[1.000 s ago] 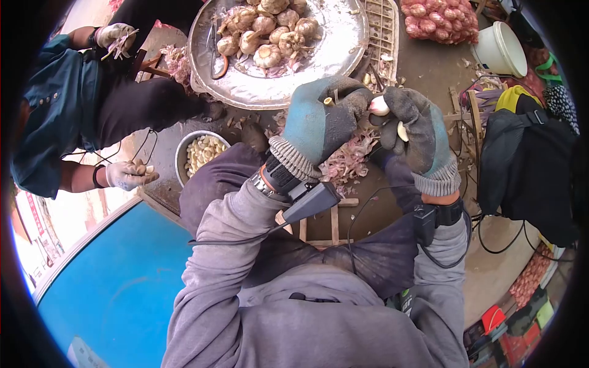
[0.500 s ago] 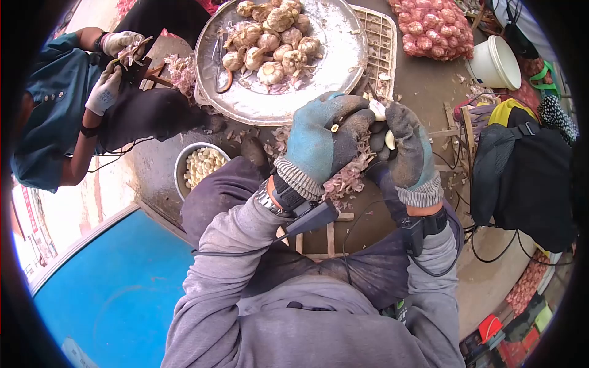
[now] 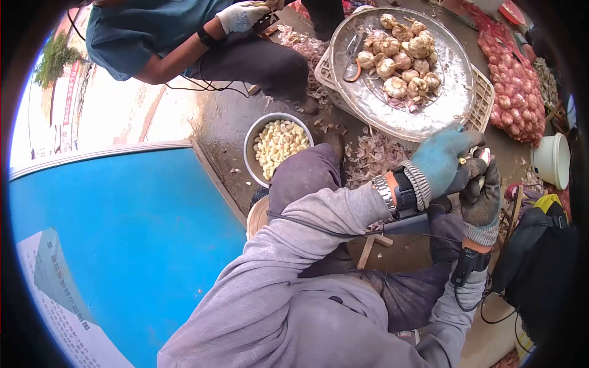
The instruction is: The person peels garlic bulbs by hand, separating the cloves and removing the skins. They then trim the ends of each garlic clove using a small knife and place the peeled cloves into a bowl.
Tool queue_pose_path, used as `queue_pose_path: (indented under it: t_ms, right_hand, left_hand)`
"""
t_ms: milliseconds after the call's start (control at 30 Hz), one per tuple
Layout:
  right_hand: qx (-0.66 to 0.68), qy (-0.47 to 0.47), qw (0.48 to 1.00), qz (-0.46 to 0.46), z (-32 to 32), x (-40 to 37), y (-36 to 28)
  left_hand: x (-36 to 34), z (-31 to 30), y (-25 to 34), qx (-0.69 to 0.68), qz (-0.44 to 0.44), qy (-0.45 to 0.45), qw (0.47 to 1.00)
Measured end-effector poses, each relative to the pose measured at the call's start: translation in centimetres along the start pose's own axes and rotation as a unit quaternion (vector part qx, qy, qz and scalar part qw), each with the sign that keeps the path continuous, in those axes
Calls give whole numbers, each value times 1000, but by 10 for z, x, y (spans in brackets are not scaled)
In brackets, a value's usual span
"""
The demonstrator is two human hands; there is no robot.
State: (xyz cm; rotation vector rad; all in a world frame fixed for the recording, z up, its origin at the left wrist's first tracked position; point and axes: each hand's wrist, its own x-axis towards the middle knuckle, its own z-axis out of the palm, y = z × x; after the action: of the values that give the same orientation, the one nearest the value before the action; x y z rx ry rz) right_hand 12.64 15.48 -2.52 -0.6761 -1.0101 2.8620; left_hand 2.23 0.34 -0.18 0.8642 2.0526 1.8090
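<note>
My left hand (image 3: 446,161), in a blue and dark grey glove, is closed with its fingertips against my right hand (image 3: 481,199). A small yellowish bit shows at its fingers; what it grips is mostly hidden. My right hand, gloved alike, pinches a white and pinkish garlic clove (image 3: 485,156) at thumb and fingertips. Beyond my hands, a round metal tray (image 3: 455,80) bears whole garlic bulbs (image 3: 402,60) and a tool with an orange curved handle (image 3: 354,78). Peeled garlic cloves (image 3: 279,147) fill much of a metal bowl (image 3: 247,152) left of my knee.
A plastic crate (image 3: 483,101) supports the tray. Garlic skins (image 3: 374,158) litter the floor. Red net sacks of bulbs (image 3: 512,98), a white bucket (image 3: 552,161) and a black bag (image 3: 540,264) stand right. A blue panel (image 3: 135,227) lies left; a co-worker's gloved hand (image 3: 243,16) is beyond.
The view has swung left, so my hands, the tray and the bowl appear farther right. My hands stay together at the clove. The co-worker's hands are now at the top edge.
</note>
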Motion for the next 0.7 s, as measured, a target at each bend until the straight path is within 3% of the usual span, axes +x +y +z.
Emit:
queue_pose_path:
  t_ms: [67, 100, 133, 200, 233, 267, 367, 467, 533, 600, 633, 700]
  right_hand:
    - [8, 251, 967, -45, 63, 2, 7]
    - [53, -103, 993, 21, -21, 8, 0]
    - [48, -109, 992, 27, -11, 5, 2]
    - [-41, 68, 993, -85, 16, 2, 8]
    - [-200, 70, 963, -168, -2, 8, 11]
    - [-204, 62, 963, -165, -19, 13, 13]
    - [-198, 15, 977, -74, -2, 73, 28]
    - [-189, -27, 981, 22, 44, 120, 76]
    - [-187, -49, 977, 89, 60, 95, 111]
    - [-184, -67, 968, 156, 78, 111, 130]
    - [-135, -251, 952, 112, 97, 110, 146]
    - [-168, -269, 943, 97, 85, 122, 146]
  left_hand:
    - [-4, 0, 6, 16, 26, 21, 999]
    - [-2, -6, 9, 17, 12, 8, 1000]
    - [-1, -10, 13, 18, 12, 18, 1000]
    - [-1, -15, 18, 40, 78, 74, 993]
    - [-1, -21, 25, 61, 77, 72, 993]
    - [-1, -27, 31, 45, 74, 71, 994]
    - [1, -40, 40, 8, 77, 117, 990]
    - [3, -43, 50, -79, 145, 193, 967]
    - [7, -47, 51, -178, 186, 144, 956]
    - [6, -54, 54, -172, 191, 139, 956]
    - [6, -56, 55, -167, 198, 123, 958]
    - [8, -56, 54, -177, 188, 149, 955]
